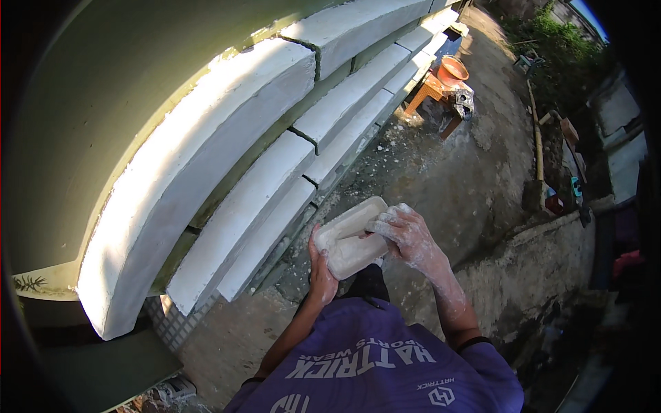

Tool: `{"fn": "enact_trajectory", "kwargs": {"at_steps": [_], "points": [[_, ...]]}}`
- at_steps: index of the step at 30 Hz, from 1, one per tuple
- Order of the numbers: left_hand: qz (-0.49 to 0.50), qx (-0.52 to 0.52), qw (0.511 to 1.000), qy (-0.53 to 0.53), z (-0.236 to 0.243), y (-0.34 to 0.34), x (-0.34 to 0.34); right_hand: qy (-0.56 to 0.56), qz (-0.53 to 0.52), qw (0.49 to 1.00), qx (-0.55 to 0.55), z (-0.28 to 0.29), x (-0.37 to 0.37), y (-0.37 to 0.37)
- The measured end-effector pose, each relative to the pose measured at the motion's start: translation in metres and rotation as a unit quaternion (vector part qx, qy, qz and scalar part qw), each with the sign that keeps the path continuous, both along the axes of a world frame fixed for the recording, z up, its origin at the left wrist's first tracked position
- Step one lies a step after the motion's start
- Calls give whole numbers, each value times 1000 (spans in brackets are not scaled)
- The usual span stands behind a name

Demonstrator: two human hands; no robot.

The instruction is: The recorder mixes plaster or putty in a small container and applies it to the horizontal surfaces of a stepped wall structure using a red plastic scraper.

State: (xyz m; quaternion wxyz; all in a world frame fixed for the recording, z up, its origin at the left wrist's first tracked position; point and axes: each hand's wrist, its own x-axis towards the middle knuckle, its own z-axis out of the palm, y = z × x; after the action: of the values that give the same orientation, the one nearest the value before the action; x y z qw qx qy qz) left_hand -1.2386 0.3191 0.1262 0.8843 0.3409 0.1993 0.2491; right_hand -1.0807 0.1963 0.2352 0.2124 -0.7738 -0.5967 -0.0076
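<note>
Holding a white plaster-caked tray in front of the body, above the ground and near the white wall bands. Left hand gripping the tray's near edge from below. Right hand, all dusty white, closing its fingers over the tray's far end. Probably taking up or working the paste now; next likely needing a steady carry to the wall.
</note>
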Motion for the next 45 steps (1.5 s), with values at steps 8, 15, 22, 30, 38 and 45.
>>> {"fn": "enact_trajectory", "kwargs": {"at_steps": [8, 15, 22, 30, 38, 45], "points": [[-45, -31, 997, -61, -8, -1, 4, -70, 38, 997, -15, 3, -20, 0], [-53, -26, 998, -30, -5, 2, 8, 14, 51, 997, -58, 6, -13, -9], [-69, -49, 995, -48, -4, 6, 10, -7, -71, 994, 77, -7, -2, 8], [-36, 1, 999, -26, -12, 11, 6, 69, -9, 997, 37, -2, -15, 7], [-7, -17, 999, -39, -20, 8, -19, 180, -82, 968, 152, -17, -24, 15], [108, -26, 994, 0, -25, -23, -26, 400, -62, 903, 143, -24, 2, 22]]}}
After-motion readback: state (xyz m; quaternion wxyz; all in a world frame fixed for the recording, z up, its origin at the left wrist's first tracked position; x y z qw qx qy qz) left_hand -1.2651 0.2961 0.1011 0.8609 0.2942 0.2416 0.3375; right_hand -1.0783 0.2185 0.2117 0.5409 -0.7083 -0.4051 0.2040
